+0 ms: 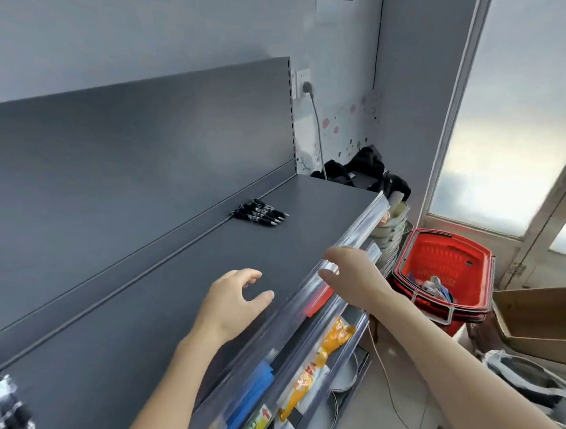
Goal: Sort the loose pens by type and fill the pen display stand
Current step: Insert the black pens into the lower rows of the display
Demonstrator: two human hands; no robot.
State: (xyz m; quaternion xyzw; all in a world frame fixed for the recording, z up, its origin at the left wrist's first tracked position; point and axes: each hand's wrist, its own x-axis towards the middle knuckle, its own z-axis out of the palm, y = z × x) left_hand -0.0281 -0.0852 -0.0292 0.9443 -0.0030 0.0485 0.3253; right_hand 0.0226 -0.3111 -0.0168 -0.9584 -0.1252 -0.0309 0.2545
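1. A grey shelf (149, 322) runs from 7 o'clock at the bottom edge up to 1 o'clock, with a grey back panel (139, 156) standing behind it.
2. A small group of black pens (261, 212) lies side by side at the rear of the shelf, close to the foot of the back panel, with the tips pointing toward 4 o'clock.
3. A second bunch of pens (9, 423) sits at the 8 o'clock edge of the view. It is partly cut off and blurred, with something pale and clear above it that I cannot make out.
4. The left hand (234, 300) hangs over the bare shelf, released, with fingers loosely spread and holding nothing. The black pens are at 1 o'clock from it, well apart.
5. The right hand (355, 273) is at 3 o'clock from the left one, at the shelf's front edge. Its relaxed fingers lie against the clear price rail (351, 223) and it holds nothing.
6. Below the rail, at 5 o'clock from the left hand, an orange packet (317, 361) lies on a lower shelf.
7. A red basket (443, 254) stands at 3 o'clock from the right hand, with a cardboard box (546, 311) at 4 o'clock beyond it.
8. A wall socket (302, 84) with a plug in it is at 12 o'clock from the pens, just beside the back panel's edge.
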